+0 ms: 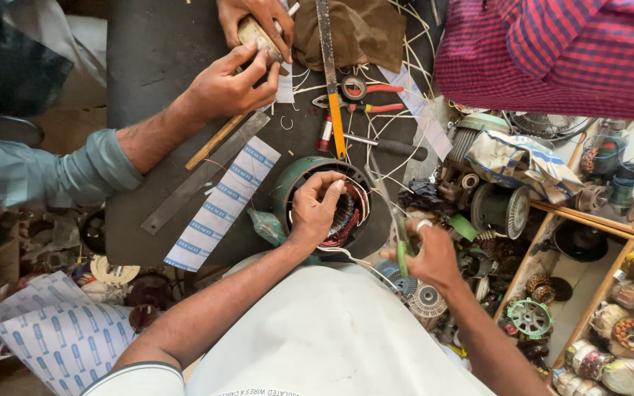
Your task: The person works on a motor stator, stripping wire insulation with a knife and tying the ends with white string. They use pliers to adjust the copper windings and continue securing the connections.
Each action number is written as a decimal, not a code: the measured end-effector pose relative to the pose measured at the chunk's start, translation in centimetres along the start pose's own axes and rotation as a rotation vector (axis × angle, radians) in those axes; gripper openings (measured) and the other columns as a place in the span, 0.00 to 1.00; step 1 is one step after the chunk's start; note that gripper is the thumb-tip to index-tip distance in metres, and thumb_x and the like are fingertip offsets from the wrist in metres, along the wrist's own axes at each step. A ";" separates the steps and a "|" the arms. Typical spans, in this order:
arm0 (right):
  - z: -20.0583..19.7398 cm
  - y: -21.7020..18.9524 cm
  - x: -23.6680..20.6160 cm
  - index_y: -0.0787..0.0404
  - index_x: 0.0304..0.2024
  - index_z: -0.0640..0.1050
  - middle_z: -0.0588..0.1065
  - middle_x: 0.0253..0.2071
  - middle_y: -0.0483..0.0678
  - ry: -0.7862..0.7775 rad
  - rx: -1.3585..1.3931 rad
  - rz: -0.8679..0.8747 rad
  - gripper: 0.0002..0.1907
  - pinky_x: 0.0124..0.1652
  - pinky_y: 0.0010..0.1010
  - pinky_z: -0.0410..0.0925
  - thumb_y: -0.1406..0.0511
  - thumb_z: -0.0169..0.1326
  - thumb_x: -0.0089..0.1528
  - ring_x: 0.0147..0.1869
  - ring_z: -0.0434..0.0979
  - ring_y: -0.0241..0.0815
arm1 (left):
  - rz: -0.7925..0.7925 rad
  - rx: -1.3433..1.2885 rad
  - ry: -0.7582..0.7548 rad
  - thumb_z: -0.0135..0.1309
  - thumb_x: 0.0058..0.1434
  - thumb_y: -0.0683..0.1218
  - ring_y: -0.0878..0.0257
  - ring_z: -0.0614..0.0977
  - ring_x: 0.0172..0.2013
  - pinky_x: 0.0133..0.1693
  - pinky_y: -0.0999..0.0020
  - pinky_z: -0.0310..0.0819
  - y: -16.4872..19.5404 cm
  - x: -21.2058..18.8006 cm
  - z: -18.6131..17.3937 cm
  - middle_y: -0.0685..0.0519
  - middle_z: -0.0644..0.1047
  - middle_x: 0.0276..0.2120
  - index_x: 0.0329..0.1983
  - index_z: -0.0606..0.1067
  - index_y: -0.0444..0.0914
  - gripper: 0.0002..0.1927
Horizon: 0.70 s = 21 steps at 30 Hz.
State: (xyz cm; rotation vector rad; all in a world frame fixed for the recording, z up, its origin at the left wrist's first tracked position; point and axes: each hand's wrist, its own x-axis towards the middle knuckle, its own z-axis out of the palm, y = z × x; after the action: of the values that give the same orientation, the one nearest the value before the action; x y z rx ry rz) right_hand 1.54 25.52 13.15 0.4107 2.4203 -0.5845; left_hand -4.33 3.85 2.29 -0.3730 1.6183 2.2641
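The motor stator (322,205), a round green housing with copper windings inside its bore, sits on the dark workbench (155,51) right in front of the person, close to the body so both hands can reach it without stretching. The left hand (315,209) rests over the bore with its fingers curled down into the windings, pinching or pressing something there; what exactly it grips is hidden by the fingers. The right hand (428,257) hangs just off the bench edge to the right, closed around a thin green-handled tool (402,246) whose shaft points up toward the stator, held ready at its side. A white cord (346,255) trails from the housing toward the person's lap. A strip of printed blue-and-white insulating paper (223,204) lies flat to the left beside a metal ruler (203,173), within easy reach. Across the bench a co-worker's two hands (240,70) hold a small pale piece. Scissors with orange handles (365,97), a roll of tape and loose white ties lie between the two people, shared by both.
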 end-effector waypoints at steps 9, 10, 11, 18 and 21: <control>0.8 -1.1 1.5 0.62 0.33 0.81 0.77 0.25 0.57 0.108 -0.149 -0.179 0.20 0.35 0.44 0.70 0.56 0.67 0.44 0.31 0.79 0.57 | 0.038 0.237 -0.069 0.58 0.64 0.45 0.67 0.84 0.33 0.38 0.71 0.77 1.8 -0.4 0.8 0.51 0.83 0.33 0.42 0.81 0.34 0.09; 0.7 -1.1 1.6 0.61 0.32 0.82 0.77 0.24 0.57 0.135 -0.170 -0.207 0.18 0.35 0.44 0.70 0.57 0.66 0.44 0.32 0.78 0.57 | 0.037 0.274 -0.058 0.58 0.64 0.45 0.66 0.84 0.32 0.38 0.70 0.77 1.8 -0.4 0.7 0.51 0.83 0.33 0.41 0.81 0.34 0.09; 0.6 -1.1 1.7 0.61 0.32 0.82 0.77 0.24 0.57 0.133 -0.158 -0.198 0.18 0.35 0.44 0.70 0.58 0.66 0.44 0.31 0.79 0.57 | 0.036 0.310 -0.044 0.58 0.64 0.45 0.65 0.85 0.32 0.38 0.70 0.78 1.7 -0.4 0.6 0.50 0.83 0.33 0.40 0.81 0.34 0.09; -0.4 -1.4 4.8 0.61 0.34 0.83 0.78 0.26 0.57 0.155 -0.050 -0.050 0.14 0.34 0.42 0.72 0.60 0.63 0.49 0.29 0.81 0.54 | 0.290 0.314 -0.034 0.57 0.66 0.43 0.62 0.84 0.35 0.49 0.63 0.76 2.7 0.5 0.5 0.49 0.83 0.34 0.42 0.81 0.35 0.07; -1.4 -1.1 10.2 0.58 0.38 0.83 0.79 0.26 0.58 0.022 -0.131 0.169 0.23 0.36 0.44 0.71 0.52 0.72 0.48 0.33 0.82 0.55 | 0.027 0.219 -0.062 0.56 0.65 0.45 0.68 0.82 0.29 0.35 0.71 0.77 3.0 0.3 0.2 0.52 0.83 0.31 0.43 0.80 0.36 0.09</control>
State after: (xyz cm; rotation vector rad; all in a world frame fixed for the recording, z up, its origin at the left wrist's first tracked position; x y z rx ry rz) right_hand -7.41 26.76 8.12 0.5617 2.3988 -0.3472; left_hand -5.83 3.20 4.79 -0.2246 1.8254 2.0670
